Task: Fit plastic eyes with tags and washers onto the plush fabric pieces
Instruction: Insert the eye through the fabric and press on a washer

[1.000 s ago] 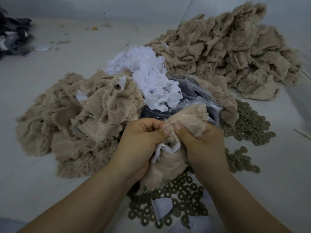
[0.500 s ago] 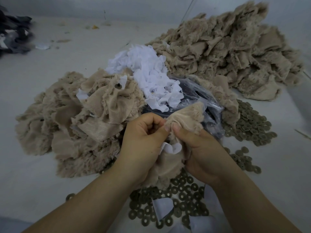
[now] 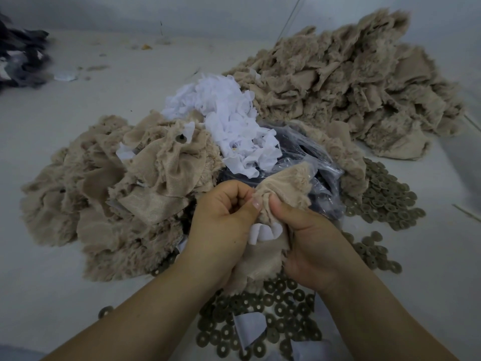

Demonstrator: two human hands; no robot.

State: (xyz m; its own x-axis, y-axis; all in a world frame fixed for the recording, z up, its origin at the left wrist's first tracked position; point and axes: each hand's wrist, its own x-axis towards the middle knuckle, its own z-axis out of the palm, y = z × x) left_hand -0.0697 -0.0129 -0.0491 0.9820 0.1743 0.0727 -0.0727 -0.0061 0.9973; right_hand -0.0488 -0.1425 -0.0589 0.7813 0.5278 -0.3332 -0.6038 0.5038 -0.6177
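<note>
A beige plush fabric piece point(image 3: 283, 188) is bunched between both hands at the centre. My left hand point(image 3: 221, 220) grips its left side with curled fingers, thumb tip pressed into the fabric. Against the same spot my right hand point(image 3: 309, 238) pinches the cloth with its thumb. A white tag point(image 3: 265, 231) pokes out between the two hands. Any plastic eye in the piece is hidden by the fingers. Olive-brown washers point(image 3: 281, 311) lie scattered on the table below my wrists.
A finished-looking beige heap point(image 3: 109, 194) lies left, one piece showing a washer point(image 3: 181, 138). A larger beige pile point(image 3: 351, 84) sits at the back right. White tags point(image 3: 229, 121) and a clear bag of dark parts point(image 3: 307, 162) lie between. More washers point(image 3: 385, 196) spread right. Dark fabric point(image 3: 20, 58) is far left.
Both hands have kept hold of the plush piece and shifted slightly. The right hand turned so its thumb points up-left into the fabric, and the white tag shows more between the hands.
</note>
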